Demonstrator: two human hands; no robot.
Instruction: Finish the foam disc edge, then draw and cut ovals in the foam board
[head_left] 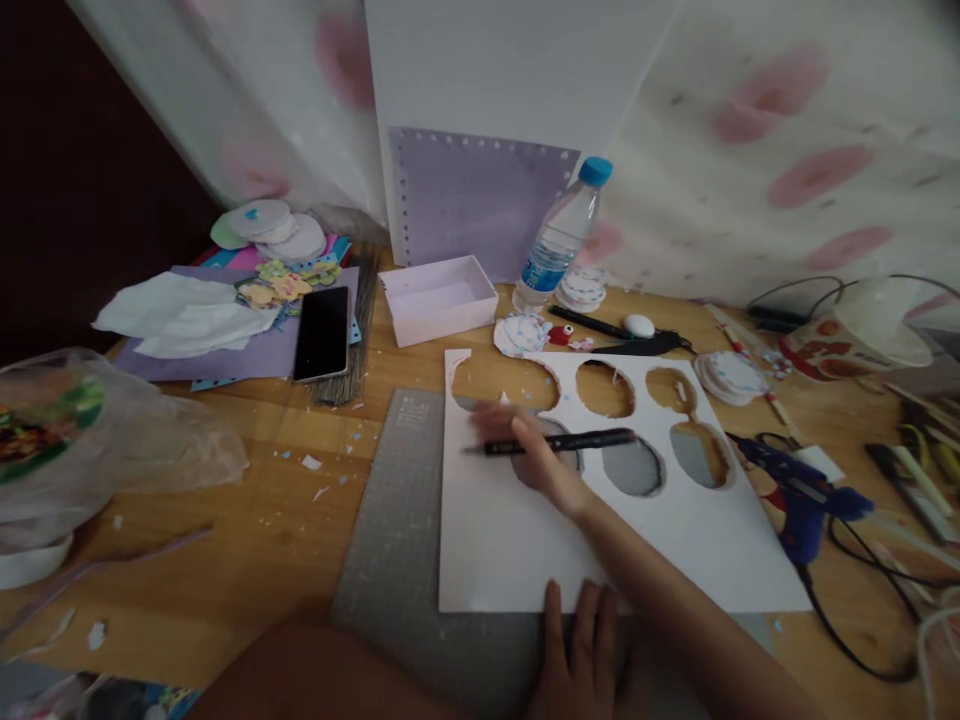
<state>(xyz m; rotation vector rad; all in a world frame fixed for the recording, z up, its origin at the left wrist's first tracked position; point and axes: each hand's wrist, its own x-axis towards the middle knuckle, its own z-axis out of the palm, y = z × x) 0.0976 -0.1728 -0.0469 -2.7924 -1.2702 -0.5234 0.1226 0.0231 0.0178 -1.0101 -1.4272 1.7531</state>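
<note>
I see a white board (600, 540) lying on a grey cutting mat (397, 560) on the wooden table (247, 520), with several round holes cut through its upper half. My right hand (540, 460) reaches across it from the lower right, fingers curled around a black pen (562, 442) that lies nearly level over the holes, its tip pointing left; the hand is blurred. My left hand (581, 650) lies flat on the near edge of the board, fingers spread and holding nothing. Just beyond the board sit paper discs (521, 335), a small red thing (561, 334) and a white box (439, 298), with a water bottle (559, 240) leaning by a purple sheet (472, 200). To the right lies a blue glue gun (802, 500) with its cord. To the left are a phone (322, 332), white tissue (180, 315) and a plastic bag (97, 440).
</note>
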